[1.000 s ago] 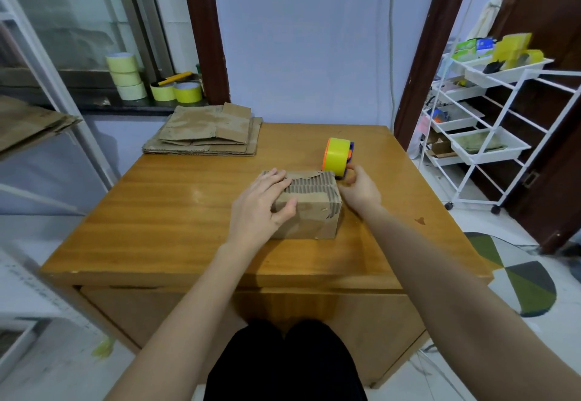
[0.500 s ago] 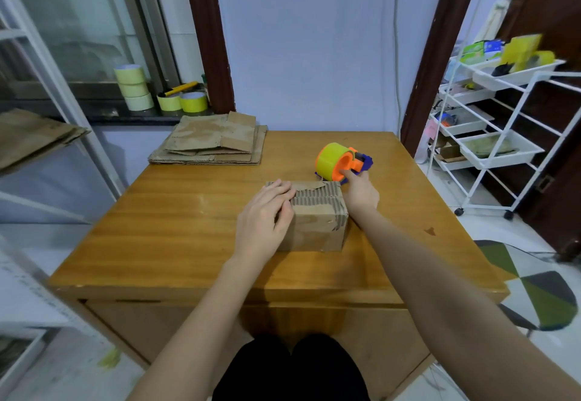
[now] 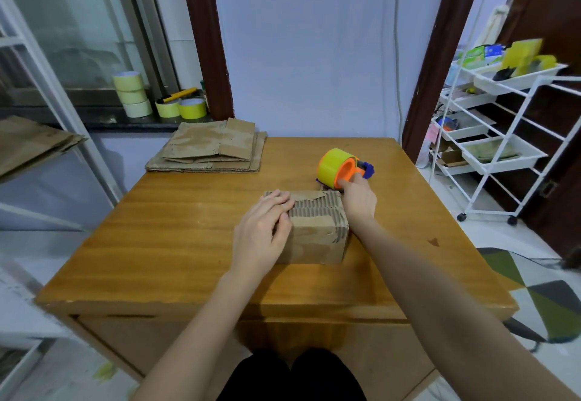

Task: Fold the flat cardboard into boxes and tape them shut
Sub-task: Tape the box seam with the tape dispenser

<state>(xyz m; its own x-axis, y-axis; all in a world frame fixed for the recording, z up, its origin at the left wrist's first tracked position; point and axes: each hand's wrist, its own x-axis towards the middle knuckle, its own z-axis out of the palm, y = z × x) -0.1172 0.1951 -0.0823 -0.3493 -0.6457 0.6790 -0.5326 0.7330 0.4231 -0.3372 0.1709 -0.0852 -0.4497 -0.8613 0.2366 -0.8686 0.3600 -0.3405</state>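
A small folded cardboard box [image 3: 317,231] stands in the middle of the wooden table [image 3: 176,243]. My left hand [image 3: 262,232] rests on the box's left end, its fingers laid over the top flaps. Just behind the box's right corner is an orange tape dispenser [image 3: 339,168] with a yellow roll. My right hand [image 3: 358,198] grips the dispenser, one finger hooked into its orange core. A stack of flat cardboard [image 3: 210,149] lies at the table's far left corner.
Several tape rolls [image 3: 132,94] and a yellow-handled tool [image 3: 179,95] sit on the dark window ledge behind the stack. A white wire cart [image 3: 503,136] with trays stands to the right. More flat cardboard [image 3: 31,143] rests on a shelf at the left.
The dispenser has turned so its open orange core faces me, and my right hand now has a finger in it. My left hand has stayed on the box.
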